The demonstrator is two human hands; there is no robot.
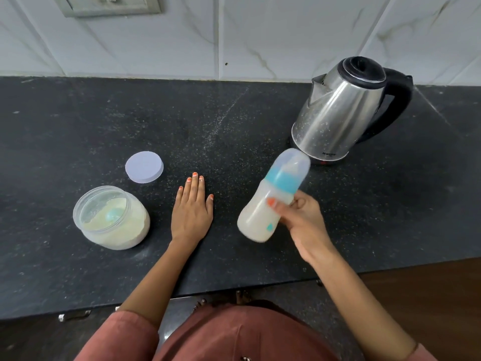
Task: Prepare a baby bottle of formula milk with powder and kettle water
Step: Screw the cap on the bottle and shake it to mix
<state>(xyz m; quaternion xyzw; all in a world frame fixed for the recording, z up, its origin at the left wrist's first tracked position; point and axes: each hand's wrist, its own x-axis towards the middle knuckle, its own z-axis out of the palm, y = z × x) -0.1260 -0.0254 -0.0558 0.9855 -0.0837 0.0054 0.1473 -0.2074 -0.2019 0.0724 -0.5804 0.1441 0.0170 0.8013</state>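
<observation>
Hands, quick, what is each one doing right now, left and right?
Left hand: open, lying flat on the counter, holding nothing.
Right hand: closed around the baby bottle, held tilted above the counter.

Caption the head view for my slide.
Right hand holds the tilted, milk-filled bottle; left hand rests flat beside the open powder jar.

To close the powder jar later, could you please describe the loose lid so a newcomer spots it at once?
On the black countertop, look left, just behind the open powder jar. The lid lies flat there, apart from the jar. Unlike the clear jar, it is a flat, pale lilac disc.
</observation>
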